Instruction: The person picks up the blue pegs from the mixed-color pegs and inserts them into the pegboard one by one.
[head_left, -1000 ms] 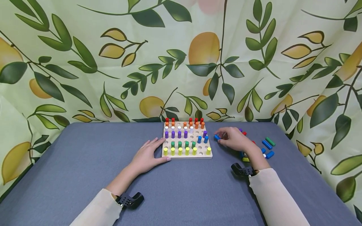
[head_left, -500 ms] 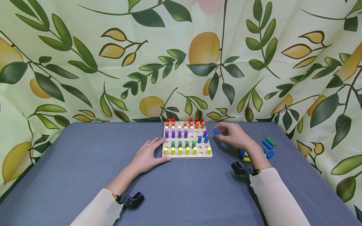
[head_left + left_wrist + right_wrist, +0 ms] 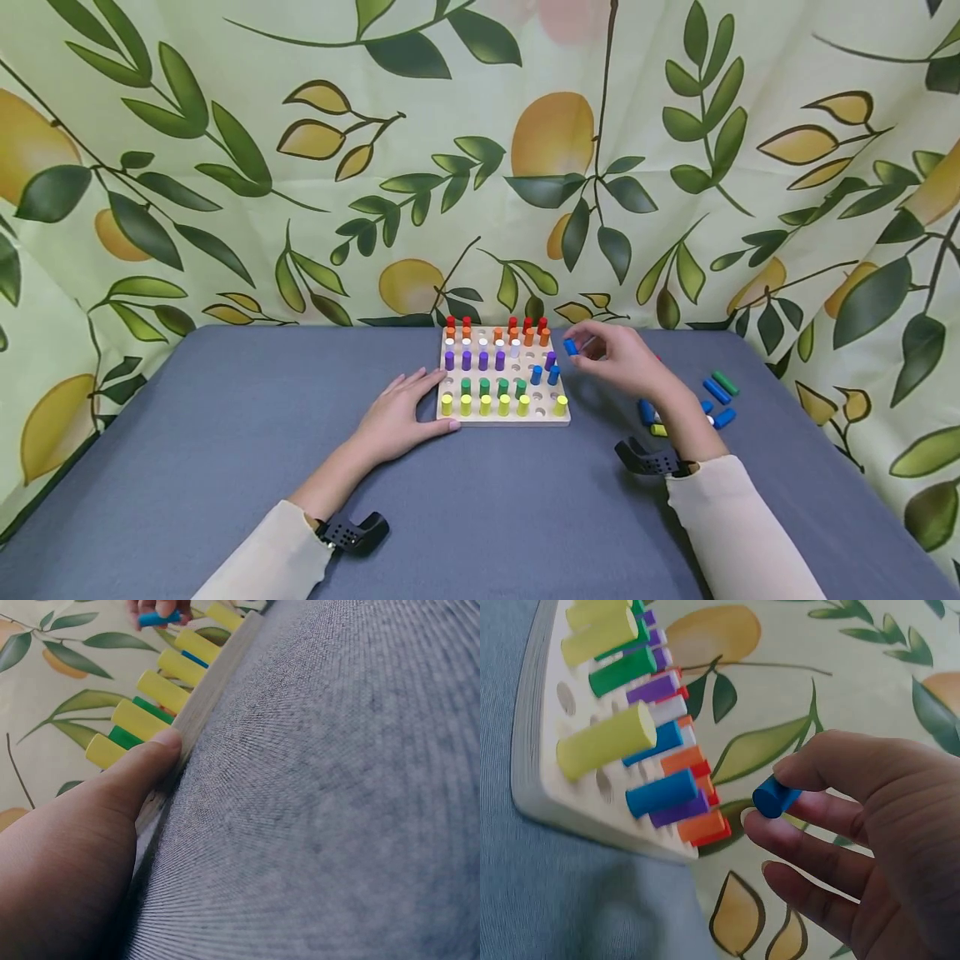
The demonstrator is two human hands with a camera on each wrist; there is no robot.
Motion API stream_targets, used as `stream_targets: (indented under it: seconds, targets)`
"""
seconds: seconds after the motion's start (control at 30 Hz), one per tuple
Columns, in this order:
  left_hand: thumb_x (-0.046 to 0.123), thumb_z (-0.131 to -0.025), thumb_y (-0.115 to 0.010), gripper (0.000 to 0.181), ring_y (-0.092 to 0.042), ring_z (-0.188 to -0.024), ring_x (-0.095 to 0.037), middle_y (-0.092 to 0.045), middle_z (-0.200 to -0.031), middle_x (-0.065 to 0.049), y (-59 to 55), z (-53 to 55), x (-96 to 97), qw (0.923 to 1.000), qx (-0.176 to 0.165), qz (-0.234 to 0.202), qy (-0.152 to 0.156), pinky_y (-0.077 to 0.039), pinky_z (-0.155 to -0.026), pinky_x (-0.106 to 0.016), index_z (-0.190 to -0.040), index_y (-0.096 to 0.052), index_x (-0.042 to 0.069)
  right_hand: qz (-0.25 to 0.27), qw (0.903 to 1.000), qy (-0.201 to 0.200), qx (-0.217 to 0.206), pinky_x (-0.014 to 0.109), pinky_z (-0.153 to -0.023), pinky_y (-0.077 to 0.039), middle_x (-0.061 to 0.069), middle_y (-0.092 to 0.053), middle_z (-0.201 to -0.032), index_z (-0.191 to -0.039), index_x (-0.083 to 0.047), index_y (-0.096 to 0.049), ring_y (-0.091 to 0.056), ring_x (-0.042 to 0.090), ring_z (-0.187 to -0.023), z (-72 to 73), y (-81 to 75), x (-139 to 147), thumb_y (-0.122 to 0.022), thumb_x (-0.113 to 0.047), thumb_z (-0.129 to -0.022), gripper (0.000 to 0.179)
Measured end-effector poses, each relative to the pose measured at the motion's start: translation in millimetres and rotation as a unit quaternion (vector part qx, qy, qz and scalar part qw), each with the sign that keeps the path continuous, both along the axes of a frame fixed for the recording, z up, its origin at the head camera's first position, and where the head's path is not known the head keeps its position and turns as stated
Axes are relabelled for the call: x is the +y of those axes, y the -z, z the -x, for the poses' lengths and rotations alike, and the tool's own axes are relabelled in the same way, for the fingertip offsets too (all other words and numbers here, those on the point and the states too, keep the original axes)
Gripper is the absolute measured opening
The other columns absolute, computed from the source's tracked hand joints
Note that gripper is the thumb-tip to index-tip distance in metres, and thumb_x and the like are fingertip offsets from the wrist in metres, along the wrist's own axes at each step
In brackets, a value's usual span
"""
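My right hand (image 3: pixel 619 358) pinches a blue peg (image 3: pixel 572 347) between thumb and fingers, just off the right side of a wooden pegboard (image 3: pixel 510 422). In the right wrist view the held blue peg (image 3: pixel 774 798) is tilted, one round end facing the board. My left hand (image 3: pixel 399 423) rests at the board's near left corner, fingers along the left side and thumb on the front edge. Rows of red, orange, white, purple, blue, green and yellow pegs (image 3: pixel 485 405) stand in the board. Two blue pegs (image 3: pixel 553 376) stand at the right, with bare holes around.
Loose pegs lie on the grey tablecloth (image 3: pixel 480 517) to the right, among them a green peg (image 3: pixel 725 382) and several blue pegs (image 3: pixel 717 392). My right forearm partly hides this pile. A leaf-patterned curtain (image 3: pixel 450 100) hangs behind the table.
My right hand has lifted the blue peg and brought it slightly away from me, and the peg has turned more upright. The left hand keeps its place on the board. The head view has shifted slightly.
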State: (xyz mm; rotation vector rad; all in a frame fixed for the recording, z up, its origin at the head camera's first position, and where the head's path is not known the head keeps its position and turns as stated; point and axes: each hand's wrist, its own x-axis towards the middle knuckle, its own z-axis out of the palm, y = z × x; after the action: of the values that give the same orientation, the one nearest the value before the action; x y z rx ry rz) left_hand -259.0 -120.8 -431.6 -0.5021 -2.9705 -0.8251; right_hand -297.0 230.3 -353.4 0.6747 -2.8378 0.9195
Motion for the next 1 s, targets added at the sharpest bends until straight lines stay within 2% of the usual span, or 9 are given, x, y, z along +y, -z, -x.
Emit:
stream_targets:
  seconds: [0.33,0.63,0.77,1.0]
  targets:
    - [0.056,-0.081,-0.075,0.088,-0.032,-0.150,-0.048,-0.040,-0.160,-0.019,-1.3,-2.0,-1.7,0.9998,-0.009,0.015,0.006,-0.028,-0.121,-0.064,-0.156,-0.042,0.024,0.015,0.9997,-0.019,-0.003,0.041,-0.081,-0.062,0.011,-0.071,-0.110,-0.122,-0.009,-0.065,-0.071,0.023,-0.094,0.0,-5.5,-23,-0.071,-0.010,-0.092,0.030]
    - [0.055,-0.085,-0.072,0.084,-0.031,-0.152,-0.044,-0.040,-0.161,-0.016,-1.2,-1.9,-4.7,0.9998,-0.010,0.013,0.013,-0.026,-0.123,-0.063,-0.156,-0.042,0.022,0.027,0.9986,-0.044,0.002,0.041,-0.081,-0.062,0.011,-0.071,-0.111,-0.117,-0.008,-0.066,-0.072,0.022,-0.093,5.9,-11.7,-45,-0.072,-0.011,-0.091,0.027]
    - [0.056,-0.085,-0.072,0.083,-0.030,-0.151,-0.047,-0.039,-0.161,-0.017,-1.6,-3.0,-4.8,0.9998,-0.015,0.012,0.011,-0.027,-0.121,-0.064,-0.155,-0.043,0.023,0.032,0.9982,-0.051,0.001,0.038,-0.081,-0.061,0.009,-0.073,-0.106,-0.115,-0.009,-0.066,-0.071,0.020,-0.091,7.8,-7.4,-52,-0.072,-0.011,-0.092,0.024]
    - [0.056,-0.085,-0.073,0.083,-0.031,-0.152,-0.044,-0.040,-0.160,-0.019,-0.6,-2.4,-4.1,0.9998,-0.011,0.004,0.014,-0.025,-0.123,-0.063,-0.155,-0.044,0.022,0.038,0.9980,-0.049,-0.003,0.040,-0.082,-0.061,0.007,-0.074,-0.102,-0.110,-0.009,-0.067,-0.071,0.019,-0.092,7.1,-1.1,-56,-0.073,-0.010,-0.092,0.020]
